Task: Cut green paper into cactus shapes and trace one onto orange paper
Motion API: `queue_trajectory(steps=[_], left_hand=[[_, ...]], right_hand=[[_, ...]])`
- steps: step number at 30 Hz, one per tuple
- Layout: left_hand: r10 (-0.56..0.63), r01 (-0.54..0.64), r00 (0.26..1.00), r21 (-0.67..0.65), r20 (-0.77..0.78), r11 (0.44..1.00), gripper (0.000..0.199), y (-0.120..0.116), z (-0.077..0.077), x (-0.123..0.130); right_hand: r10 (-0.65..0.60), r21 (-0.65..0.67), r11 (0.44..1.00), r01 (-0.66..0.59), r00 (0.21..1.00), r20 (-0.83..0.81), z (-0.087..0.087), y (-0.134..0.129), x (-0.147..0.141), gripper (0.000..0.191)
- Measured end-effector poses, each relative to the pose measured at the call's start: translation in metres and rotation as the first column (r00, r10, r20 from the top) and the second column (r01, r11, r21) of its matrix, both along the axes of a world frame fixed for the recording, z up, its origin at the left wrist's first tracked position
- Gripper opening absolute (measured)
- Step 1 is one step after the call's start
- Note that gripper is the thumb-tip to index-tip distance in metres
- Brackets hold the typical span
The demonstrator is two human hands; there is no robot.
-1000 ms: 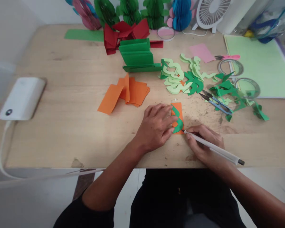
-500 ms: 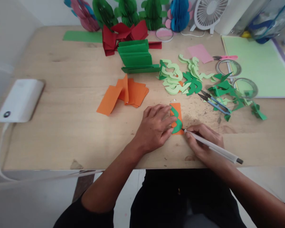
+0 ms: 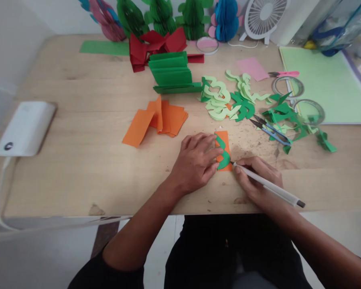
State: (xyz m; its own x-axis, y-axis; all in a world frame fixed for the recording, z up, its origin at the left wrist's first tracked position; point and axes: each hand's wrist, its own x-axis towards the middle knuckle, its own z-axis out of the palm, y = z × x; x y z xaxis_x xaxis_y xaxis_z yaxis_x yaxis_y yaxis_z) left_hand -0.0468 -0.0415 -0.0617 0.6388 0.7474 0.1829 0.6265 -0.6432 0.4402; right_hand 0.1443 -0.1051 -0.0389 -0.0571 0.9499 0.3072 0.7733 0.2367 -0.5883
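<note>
A green curved paper cutout (image 3: pixel 225 160) lies on a small orange paper piece (image 3: pixel 224 136) near the table's front. My left hand (image 3: pixel 195 160) rests flat with its fingers apart, the fingertips pressing the cutout's left side onto the orange paper. Between the fingers and thumb of my right hand (image 3: pixel 260 176) is a white pen (image 3: pixel 269 184) with a dark end. Its tip meets the right edge of the green cutout, low on the curve. My left fingers cover part of both papers.
Folded orange papers (image 3: pixel 168 118) lie left of centre, with folded green paper (image 3: pixel 171 72) and red paper (image 3: pixel 156 42) behind. Light green cutouts (image 3: pixel 218 90), blue thread snips (image 3: pixel 272 130), green scraps (image 3: pixel 285 112) and tape rolls (image 3: pixel 309 112) lie to the right. A white power bank (image 3: pixel 25 128) stands left.
Both hands, the pen and the papers hold nearly the same places. The whole view has shifted very slightly.
</note>
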Motion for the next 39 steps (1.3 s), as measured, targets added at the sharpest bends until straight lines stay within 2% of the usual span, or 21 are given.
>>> queue_trajectory(steps=[14, 21, 25, 30, 35, 39], left_hand=[[0.0, 0.0, 1.0, 0.008, 0.006, 1.0, 0.032, 0.0, 0.0, 0.0], [0.004, -0.003, 1.0, -0.008, 0.004, 1.0, 0.032, -0.0001, 0.0016, 0.0007], [0.003, -0.003, 1.0, -0.008, 0.007, 1.0, 0.032, -0.0002, 0.0013, 0.001], [-0.003, 0.003, 1.0, 0.005, 0.023, 1.0, 0.033, -0.0003, 0.0019, 0.0005], [-0.01, 0.01, 1.0, -0.002, 0.024, 1.0, 0.033, -0.0007, 0.0038, 0.0001], [-0.005, 0.005, 1.0, -0.018, 0.029, 1.0, 0.036, -0.0009, 0.0051, 0.0]], right_hand=[[-0.006, 0.02, 1.0, 0.006, 1.0, 0.003, -0.0019, 0.0026, 0.0, 0.006], [-0.042, -0.038, 0.998, 0.042, 0.999, -0.017, 0.0007, 0.0022, 0.0008, 0.003], [-0.077, -0.067, 0.995, 0.073, 0.995, -0.058, 0.0048, 0.0011, 0.0016, 0.008], [0.065, -0.037, 0.997, -0.067, 0.997, -0.045, 0.0041, 0.0033, 0.0016, 0.02], [0.17, 0.042, 0.984, -0.174, 0.982, 0.081, -0.0019, 0.0059, 0.0021, 0.026], [0.195, 0.114, 0.969, -0.22, 0.961, 0.196, -0.0036, 0.0051, 0.0015, 0.03]])
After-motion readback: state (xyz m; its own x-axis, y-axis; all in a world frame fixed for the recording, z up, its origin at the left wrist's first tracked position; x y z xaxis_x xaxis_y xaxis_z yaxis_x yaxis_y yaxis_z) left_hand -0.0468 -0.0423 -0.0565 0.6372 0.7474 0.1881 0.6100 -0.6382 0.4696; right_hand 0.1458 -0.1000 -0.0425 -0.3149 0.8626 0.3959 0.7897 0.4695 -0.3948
